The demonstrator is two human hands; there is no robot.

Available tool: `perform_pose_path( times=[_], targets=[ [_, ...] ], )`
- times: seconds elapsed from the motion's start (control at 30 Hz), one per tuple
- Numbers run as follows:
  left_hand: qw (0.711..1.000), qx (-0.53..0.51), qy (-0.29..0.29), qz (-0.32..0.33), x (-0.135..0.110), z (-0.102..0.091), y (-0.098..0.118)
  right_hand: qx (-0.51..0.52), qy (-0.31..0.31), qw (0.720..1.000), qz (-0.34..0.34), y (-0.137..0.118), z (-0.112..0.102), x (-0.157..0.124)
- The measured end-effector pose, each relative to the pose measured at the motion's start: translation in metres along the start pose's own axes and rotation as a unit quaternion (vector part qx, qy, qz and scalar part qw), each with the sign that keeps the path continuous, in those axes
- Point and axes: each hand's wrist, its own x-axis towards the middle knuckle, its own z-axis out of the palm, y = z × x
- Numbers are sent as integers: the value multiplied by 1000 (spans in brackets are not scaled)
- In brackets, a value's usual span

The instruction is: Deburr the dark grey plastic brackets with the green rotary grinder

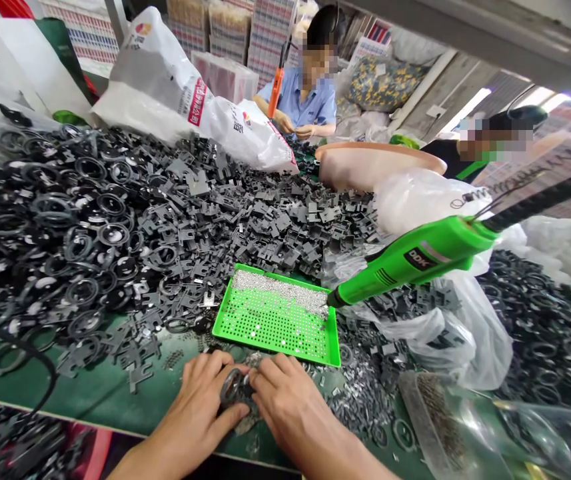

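Note:
My left hand (200,407) and my right hand (288,407) meet near the front edge of the green work surface (90,393). Between them, both hands grip a dark ring-shaped part (232,389), partly hidden by my fingers. Just ahead lies a green perforated tray (278,330) with a band of small silver pieces (280,290) along its far side. A green ODK electric hand tool (415,260) hangs above the tray's right corner, touching neither hand. Loose silver clips (360,393) are scattered to the right of my right hand.
Large heaps of black rings (50,227) and black flat brackets (245,213) cover the table, with white plastic bags (160,87) behind. A clear bag (440,427) lies front right. A co-worker in a blue shirt (305,100) works across the table, near a salmon-coloured basin (375,163).

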Motion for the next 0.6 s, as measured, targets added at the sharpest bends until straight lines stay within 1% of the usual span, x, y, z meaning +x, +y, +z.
perform_pose_path(
  times=[0.07,0.1,0.17,0.23,0.3,0.37,0.5,0.57,0.6],
  targets=[
    [1000,8,13,-16,1,2,4,7,-15,1000,-2,1,0,1],
    [999,12,22,-23,1,3,5,28,-19,999,6,2,0,1],
    [999,17,37,-25,0,7,6,101,-15,994,35,6,-2,-1],
    [998,23,48,-14,0,9,5,179,-3,982,62,10,-5,-4],
    [998,29,57,-4,-1,10,2,216,-5,974,70,12,-9,-6],
    [998,29,59,-3,-1,11,-1,199,-28,978,55,12,-12,-5],
    [998,24,56,-5,0,10,-2,93,-82,992,17,5,-14,-1],
    [998,14,52,-13,1,9,1,72,-92,993,20,5,-15,0],
    [998,8,52,-23,2,8,4,83,-93,992,33,6,-16,0]
  ],
)
